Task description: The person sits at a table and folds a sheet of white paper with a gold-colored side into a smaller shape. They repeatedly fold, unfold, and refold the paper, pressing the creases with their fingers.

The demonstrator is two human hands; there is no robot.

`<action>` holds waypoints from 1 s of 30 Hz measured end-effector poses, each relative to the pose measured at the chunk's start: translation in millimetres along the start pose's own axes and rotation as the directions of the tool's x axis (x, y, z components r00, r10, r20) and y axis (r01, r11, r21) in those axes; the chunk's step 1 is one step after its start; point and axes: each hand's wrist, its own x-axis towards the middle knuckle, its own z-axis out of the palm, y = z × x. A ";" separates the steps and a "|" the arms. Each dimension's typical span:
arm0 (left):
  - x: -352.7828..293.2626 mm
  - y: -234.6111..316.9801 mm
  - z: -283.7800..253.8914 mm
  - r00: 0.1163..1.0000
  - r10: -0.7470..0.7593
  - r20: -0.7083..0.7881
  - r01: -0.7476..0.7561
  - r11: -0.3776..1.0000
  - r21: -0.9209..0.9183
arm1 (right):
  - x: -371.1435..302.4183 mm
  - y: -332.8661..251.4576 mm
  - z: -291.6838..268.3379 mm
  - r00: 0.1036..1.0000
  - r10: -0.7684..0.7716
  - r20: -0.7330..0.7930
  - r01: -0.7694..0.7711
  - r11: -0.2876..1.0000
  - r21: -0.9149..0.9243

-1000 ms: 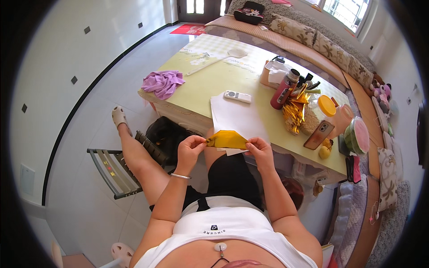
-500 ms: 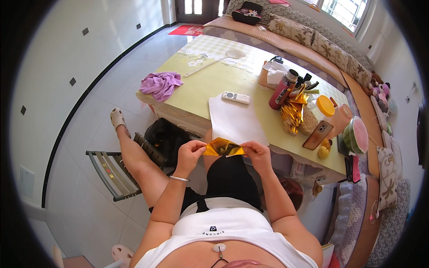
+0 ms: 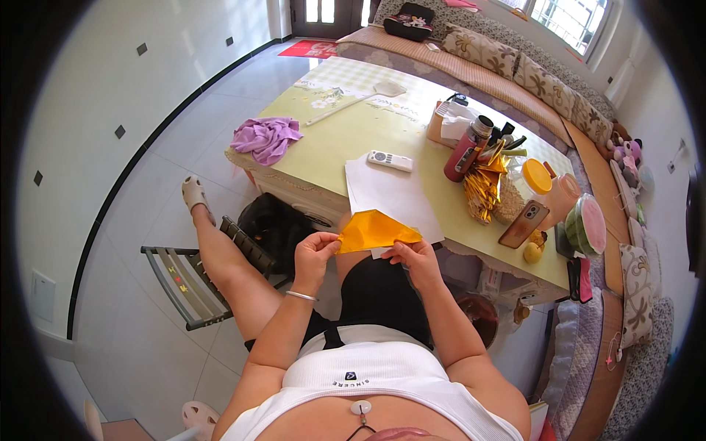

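Observation:
A folded sheet of gold foil paper (image 3: 376, 231) is stretched between my two hands, just off the near edge of the table. Its shape is a wide trapezoid, flat side toward me. My left hand (image 3: 316, 253) pinches its left corner between thumb and fingers. On the other end, my right hand (image 3: 414, 259) grips the lower right edge, fingers bent beneath it. Behind the foil lie white paper sheets (image 3: 390, 195) on the table (image 3: 316, 165), with a white remote control (image 3: 390, 161) resting on their far end.
To the right stand a dark red flask (image 3: 468, 151), a bunch of folded gold foil pieces (image 3: 485, 187), a yellow-lidded jar (image 3: 535, 176), a phone (image 3: 523, 223) and a cut watermelon (image 3: 586, 228). A purple cloth (image 3: 266, 140) and a fly swatter (image 3: 360, 101) lie left. A folding stool (image 3: 184, 287) stands beside my leg.
The foil has opened out from a narrow, creased strip into a taller, smoother trapezoid. My right hand has shifted slightly down and inward, off the foil's right tip to its lower edge.

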 end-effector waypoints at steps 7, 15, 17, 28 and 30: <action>-8.1 -18.0 7.7 0.998 -0.039 0.047 0.040 0.999 -0.016 | 0.6 7.5 11.3 0.995 0.026 -0.097 -0.025 1.000 0.019; -16.5 -40.1 9.3 0.980 -0.161 0.113 0.163 0.987 -0.005 | 3.0 19.0 6.5 0.993 0.034 -0.114 -0.041 0.997 -0.063; -17.9 -39.9 10.5 0.976 -0.181 0.121 0.186 0.982 -0.034 | 3.5 20.9 6.1 0.992 0.030 -0.123 -0.037 0.998 -0.058; -19.8 -48.1 12.0 0.988 -0.136 0.074 0.135 0.991 0.018 | 5.0 28.2 10.1 0.984 -0.002 -0.177 -0.019 0.993 -0.118; -20.0 -47.9 12.9 0.988 -0.134 0.077 0.134 0.991 0.011 | 5.0 30.1 8.1 0.985 0.024 -0.171 -0.045 0.992 -0.120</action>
